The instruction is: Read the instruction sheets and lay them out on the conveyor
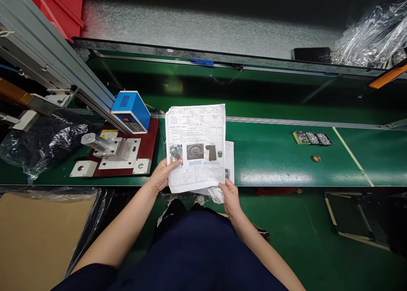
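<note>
A printed sheet with tables of small text and several photos, one of a round black part, is held up over the bench's front edge. My left hand grips its left side, thumb on the front. At the lower right corner, my right hand pinches the paper with its fingers closed. Behind it a second sheet sticks out on the right, mostly hidden. Some crumpled white material hangs by my right fingers; I cannot tell whether it is paper or cloth.
To the left, a metal fixture stands on a dark red base beside a blue control box. Black plastic wrapping lies farther left. On the green bench are small trays of metal parts and a small brown ring.
</note>
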Demonstrator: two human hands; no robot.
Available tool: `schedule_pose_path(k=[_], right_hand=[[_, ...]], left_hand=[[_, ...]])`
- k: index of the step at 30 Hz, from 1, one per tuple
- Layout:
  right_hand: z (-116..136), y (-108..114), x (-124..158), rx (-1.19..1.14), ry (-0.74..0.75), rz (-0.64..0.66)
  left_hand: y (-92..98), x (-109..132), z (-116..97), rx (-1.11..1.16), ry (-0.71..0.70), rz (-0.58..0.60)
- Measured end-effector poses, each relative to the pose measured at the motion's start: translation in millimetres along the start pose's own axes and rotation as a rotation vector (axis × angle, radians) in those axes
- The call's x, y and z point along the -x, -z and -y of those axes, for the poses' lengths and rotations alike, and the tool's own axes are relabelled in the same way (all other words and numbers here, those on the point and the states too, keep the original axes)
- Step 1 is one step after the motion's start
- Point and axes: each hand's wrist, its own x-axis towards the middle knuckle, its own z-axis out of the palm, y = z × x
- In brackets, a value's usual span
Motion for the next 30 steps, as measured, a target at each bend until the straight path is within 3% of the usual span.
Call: schedule_pose_path(k=[24, 30], right_hand=[[-1, 0, -4, -0.013, -0.027, 0.019], [-5, 6, -3, 0.21, 0.04, 0.059]], left_hand=[[-4.5, -4, 3, -0.004, -0.051, -0.057], [9.1, -7, -3, 0.026, -0.119, -0.159]])
